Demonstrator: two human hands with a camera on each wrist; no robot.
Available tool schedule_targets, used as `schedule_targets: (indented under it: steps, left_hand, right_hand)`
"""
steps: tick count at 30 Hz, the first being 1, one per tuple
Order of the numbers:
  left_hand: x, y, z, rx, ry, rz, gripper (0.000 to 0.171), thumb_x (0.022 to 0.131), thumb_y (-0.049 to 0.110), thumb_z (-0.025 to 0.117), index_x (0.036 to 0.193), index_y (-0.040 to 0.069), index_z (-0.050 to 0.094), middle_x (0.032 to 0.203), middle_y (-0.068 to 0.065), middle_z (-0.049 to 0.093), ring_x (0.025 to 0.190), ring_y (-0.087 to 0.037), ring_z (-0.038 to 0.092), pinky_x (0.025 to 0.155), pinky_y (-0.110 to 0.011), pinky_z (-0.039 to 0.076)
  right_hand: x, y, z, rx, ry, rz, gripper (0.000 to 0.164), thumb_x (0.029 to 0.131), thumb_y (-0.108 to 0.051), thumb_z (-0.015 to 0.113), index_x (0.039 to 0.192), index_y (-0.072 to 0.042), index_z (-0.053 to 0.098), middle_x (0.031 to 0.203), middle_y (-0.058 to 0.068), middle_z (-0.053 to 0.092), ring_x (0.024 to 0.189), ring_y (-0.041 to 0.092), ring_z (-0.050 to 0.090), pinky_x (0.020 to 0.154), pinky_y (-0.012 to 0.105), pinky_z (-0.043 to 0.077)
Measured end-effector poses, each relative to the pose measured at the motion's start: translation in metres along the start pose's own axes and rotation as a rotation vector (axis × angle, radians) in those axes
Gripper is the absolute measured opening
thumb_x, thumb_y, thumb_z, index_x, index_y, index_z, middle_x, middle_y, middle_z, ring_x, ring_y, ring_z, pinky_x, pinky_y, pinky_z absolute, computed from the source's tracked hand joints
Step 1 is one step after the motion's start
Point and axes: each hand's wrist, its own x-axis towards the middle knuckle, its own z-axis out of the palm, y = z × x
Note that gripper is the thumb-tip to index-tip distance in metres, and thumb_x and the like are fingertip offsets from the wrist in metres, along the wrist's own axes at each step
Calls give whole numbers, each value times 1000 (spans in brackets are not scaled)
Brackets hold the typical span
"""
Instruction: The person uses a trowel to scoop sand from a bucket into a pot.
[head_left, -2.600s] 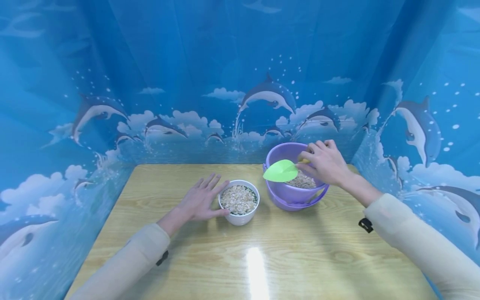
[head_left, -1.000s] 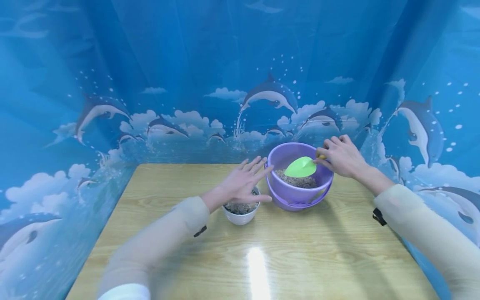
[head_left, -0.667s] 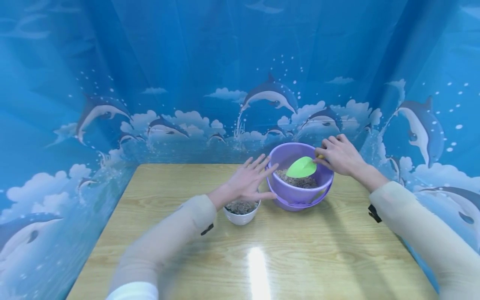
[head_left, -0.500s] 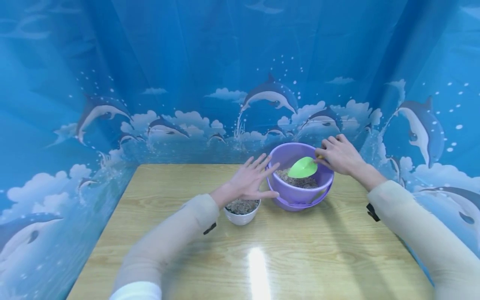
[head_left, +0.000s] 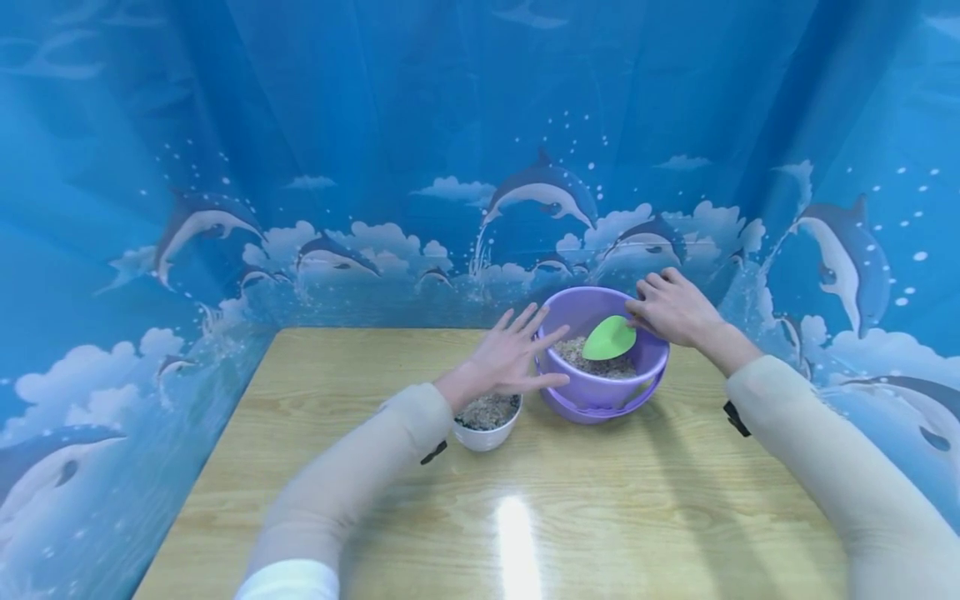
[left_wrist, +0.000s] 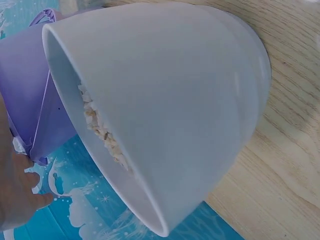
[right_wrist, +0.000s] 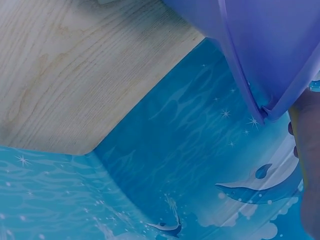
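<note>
A green toy shovel [head_left: 611,338] is gripped by its handle in my right hand [head_left: 673,310], its blade hanging inside the mouth of the purple bucket [head_left: 592,392]. Pale flaky grain [head_left: 576,354] covers the bucket's bottom. My left hand [head_left: 510,354] spreads its fingers at the bucket's left rim, reaching over a white pot [head_left: 482,438]. That pot holds the same kind of flakes, partly hidden by the hand and wrist; the left wrist view has its wall [left_wrist: 165,95] close up. The right wrist view catches only the edge of my right hand [right_wrist: 309,155].
Both vessels stand towards the back of a wooden table [head_left: 600,500]. A blue dolphin-print curtain [head_left: 420,167] rises behind the table and along both sides. The bucket's purple carrying handle [head_left: 618,411] hangs down at its front.
My left hand has left the pot's left side and crossed over it to the bucket's rim. My right hand has shifted right, bringing the shovel from the bucket's left edge into its mouth.
</note>
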Motion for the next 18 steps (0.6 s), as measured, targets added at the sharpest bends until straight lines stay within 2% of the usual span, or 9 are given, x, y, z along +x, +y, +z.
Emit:
schedule_targets:
  steps: [10, 18]
  left_hand:
    - [6, 5, -3, 31, -21, -29, 88, 100, 81, 31, 171, 32, 15, 180, -13, -2, 168, -35, 5, 137, -59, 6]
    - [11, 6, -4, 64, -29, -39, 87, 100, 83, 27, 171, 33, 14, 180, -13, -2, 168, -33, 5, 137, -58, 8]
  right_hand:
    - [6, 0, -4, -101, -33, -37, 29, 98, -43, 72, 113, -18, 74, 104, 14, 69, 97, 32, 57, 91, 50, 47]
    - [9, 3, -5, -143, -40, -64, 28, 99, -42, 71, 114, -18, 74, 108, 14, 69, 97, 32, 55, 90, 48, 46]
